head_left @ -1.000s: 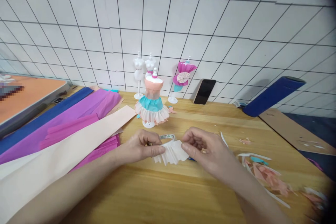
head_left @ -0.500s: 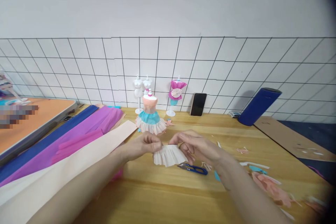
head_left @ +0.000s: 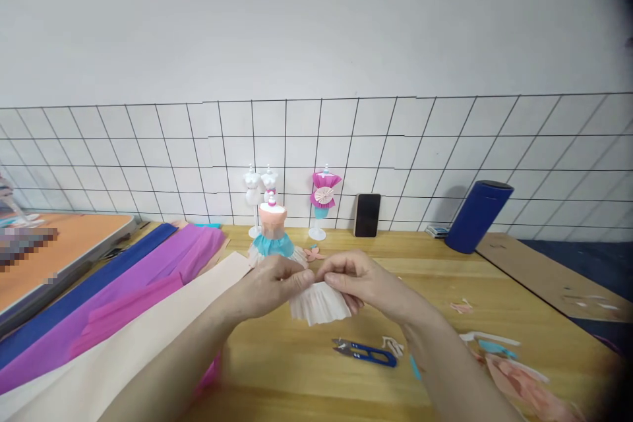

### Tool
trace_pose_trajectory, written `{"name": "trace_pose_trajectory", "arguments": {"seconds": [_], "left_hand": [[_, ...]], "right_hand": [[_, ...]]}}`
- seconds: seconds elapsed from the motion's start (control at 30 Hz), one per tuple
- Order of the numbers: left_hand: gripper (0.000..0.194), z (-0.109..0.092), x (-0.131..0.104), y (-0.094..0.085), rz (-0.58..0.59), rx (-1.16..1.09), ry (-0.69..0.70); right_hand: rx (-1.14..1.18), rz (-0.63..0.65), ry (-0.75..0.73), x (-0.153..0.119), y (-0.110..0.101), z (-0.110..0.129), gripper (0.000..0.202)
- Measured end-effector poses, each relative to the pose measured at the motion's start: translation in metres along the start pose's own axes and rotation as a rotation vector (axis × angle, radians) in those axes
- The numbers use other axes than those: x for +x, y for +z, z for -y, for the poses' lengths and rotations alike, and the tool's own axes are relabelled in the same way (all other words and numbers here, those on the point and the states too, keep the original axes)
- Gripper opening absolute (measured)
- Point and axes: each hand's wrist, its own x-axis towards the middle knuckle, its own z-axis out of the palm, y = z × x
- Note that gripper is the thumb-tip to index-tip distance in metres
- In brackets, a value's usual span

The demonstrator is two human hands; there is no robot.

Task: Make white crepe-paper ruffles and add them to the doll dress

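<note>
One gathered white strip [head_left: 319, 304], thin and crinkly like crepe paper, hangs just above the wooden table [head_left: 277, 369], narrow along the top and flaring into a wavy fan of pleats. Left hand [head_left: 277, 285] on it: thumb and forefinger pinch the upper left corner. Right hand [head_left: 363, 285] pinches the upper right, fingers curled, the two grips close together. Just below, flat on the streaky wood grain, blue-handled snips [head_left: 372, 349] with slim pointed blades, a crumpled pale scrap [head_left: 393, 345] beside them. Behind the hands, a dress form [head_left: 273, 221] in a peach bodice and turquoise-and-white ruffles; further back, two bare-shouldered white forms [head_left: 252, 194] and a magenta-clad form [head_left: 324, 184] with a round pleated rosette [head_left: 324, 195]. Glossy black phone [head_left: 367, 215], propped against the gridded wall [head_left: 383, 151]; blue cylinder [head_left: 477, 217] tilting to its right. Out left, long sheets [head_left: 163, 264] sweep diagonally: cream, magenta, purple, navy. Out right, limp peach scraps [head_left: 524, 386] near turquoise ones.
</note>
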Motion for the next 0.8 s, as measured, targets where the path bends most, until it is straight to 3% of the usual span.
{"name": "trace_pose_trajectory", "arguments": {"seconds": [0.27,0.57,0.8], "left_hand": [[0.044,0.004,-0.003,0.017,-0.047,0.142,-0.045],[0.045,0.012,0.005,0.017,0.058,-0.296,-0.071],[0.031,0.021,0.01,0.02,-0.018,-0.249,-0.07]], "right_hand": [[-0.108,-0.11,0.05,-0.012,0.003,0.001,0.017],[-0.132,-0.116,0.038,-0.013,0.006,0.0,0.016],[-0.124,-0.132,0.007,-0.01,0.007,-0.005,0.011]]}}
